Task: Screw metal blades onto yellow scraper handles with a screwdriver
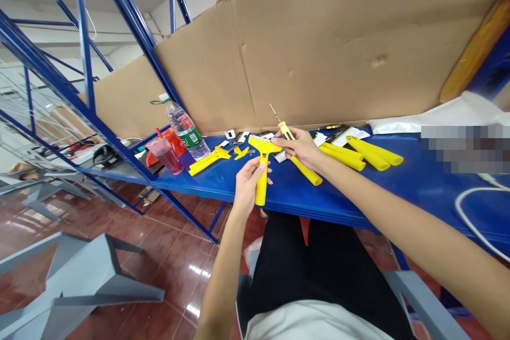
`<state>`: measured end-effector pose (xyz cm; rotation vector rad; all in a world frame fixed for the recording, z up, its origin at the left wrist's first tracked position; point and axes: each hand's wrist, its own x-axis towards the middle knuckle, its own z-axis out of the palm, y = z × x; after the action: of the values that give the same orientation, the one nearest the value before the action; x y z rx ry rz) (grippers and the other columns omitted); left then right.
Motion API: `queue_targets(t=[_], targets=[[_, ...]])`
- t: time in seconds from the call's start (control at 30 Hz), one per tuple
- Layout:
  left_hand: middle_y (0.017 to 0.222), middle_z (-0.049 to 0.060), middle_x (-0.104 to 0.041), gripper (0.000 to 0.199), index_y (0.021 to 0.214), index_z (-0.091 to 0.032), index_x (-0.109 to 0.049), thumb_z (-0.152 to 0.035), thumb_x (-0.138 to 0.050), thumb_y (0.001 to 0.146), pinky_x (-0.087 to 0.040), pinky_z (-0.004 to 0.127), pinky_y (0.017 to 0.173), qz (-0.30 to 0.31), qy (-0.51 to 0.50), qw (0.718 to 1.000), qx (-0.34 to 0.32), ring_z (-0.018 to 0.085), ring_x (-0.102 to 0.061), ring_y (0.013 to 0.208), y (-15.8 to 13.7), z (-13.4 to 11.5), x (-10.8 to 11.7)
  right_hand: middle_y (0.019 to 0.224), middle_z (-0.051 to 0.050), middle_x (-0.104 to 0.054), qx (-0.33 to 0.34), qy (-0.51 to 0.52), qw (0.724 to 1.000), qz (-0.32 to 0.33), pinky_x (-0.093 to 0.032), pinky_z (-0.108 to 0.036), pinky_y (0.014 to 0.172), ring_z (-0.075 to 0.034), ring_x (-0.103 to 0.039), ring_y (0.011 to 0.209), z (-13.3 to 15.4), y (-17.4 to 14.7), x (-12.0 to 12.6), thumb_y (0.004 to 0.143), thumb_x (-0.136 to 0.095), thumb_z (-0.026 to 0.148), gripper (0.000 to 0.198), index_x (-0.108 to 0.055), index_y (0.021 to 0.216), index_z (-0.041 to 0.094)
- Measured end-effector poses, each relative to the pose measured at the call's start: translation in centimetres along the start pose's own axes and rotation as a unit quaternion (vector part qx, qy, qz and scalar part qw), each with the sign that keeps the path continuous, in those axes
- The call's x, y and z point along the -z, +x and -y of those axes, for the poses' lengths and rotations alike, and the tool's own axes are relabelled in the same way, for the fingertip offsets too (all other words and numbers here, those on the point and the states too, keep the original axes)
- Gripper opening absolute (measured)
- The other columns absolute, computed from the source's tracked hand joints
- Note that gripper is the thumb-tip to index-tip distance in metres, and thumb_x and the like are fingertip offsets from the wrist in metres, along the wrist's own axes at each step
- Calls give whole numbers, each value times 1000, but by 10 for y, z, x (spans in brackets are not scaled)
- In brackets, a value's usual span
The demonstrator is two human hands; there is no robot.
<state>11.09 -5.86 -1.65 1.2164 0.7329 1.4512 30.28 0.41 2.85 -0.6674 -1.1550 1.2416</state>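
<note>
One scraper (261,183), centre of the frame
Left hand (246,180) grips its handle; right hand (302,147) touches its head, also holding a screwdriver (286,130) tip-up. Best keep the handle steady, that tip clear of fingers.

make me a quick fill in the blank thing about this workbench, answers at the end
1. The T-shaped tool held in the left hand is coloured ____.
2. The right hand holds a ____ with its thin metal shaft pointing up.
3. The tabletop is coloured ____.
4. The large brown panel behind the tabletop is made of ____.

Missing words: yellow; screwdriver; blue; cardboard.
</note>
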Motion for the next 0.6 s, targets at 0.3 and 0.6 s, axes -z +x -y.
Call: queue_targets(t=[0.3,0.6], targets=[[110,11,-82,52,116,-18,-81,-30,-104,71,-62,41,101,2,135,989,-62,26,-78,105,0,1,6,55,10,-51,25,-10,999,-30,-44,-21,38,-4,-37,42,-3,1,2,55,-111,39,52,-71,82,21],[112,12,-82,48,126,-17,-76,-45,-90,89,-63,32,71,-24,143,987,-71,20,-79,79,-3,2,3,63,5,-61,18,3,998,-66,-46,-21,39,-5,-35,43,1,3,5,66,-106,59,56,-66,80,22]])
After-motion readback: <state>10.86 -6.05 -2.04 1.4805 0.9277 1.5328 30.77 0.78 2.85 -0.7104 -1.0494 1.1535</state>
